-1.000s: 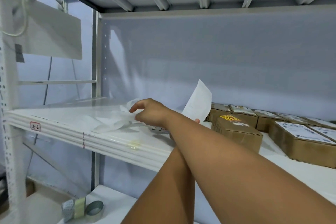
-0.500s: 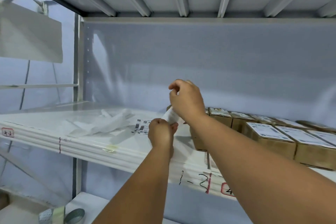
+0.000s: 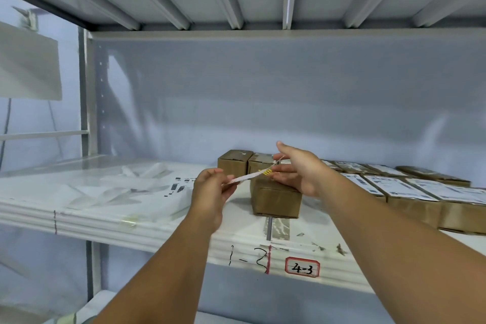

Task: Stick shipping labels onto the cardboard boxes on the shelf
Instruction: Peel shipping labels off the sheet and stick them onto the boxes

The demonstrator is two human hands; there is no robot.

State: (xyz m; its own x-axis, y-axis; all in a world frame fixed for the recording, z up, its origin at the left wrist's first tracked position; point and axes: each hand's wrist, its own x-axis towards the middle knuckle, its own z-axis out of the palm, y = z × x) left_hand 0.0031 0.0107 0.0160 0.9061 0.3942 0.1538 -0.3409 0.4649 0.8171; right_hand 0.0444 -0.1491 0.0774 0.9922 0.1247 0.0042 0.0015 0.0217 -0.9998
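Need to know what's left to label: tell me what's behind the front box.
A back-left box and a back-right box stand behind the front box. The right hand and label cover part of the back-right box's top.

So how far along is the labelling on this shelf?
Partway. Done: the boxes on the right already carry white labels. In hand: the left hand and right hand hold a label stretched above the front box. Left: pressing it down, then the bare box behind; more loose labels lie on the shelf.
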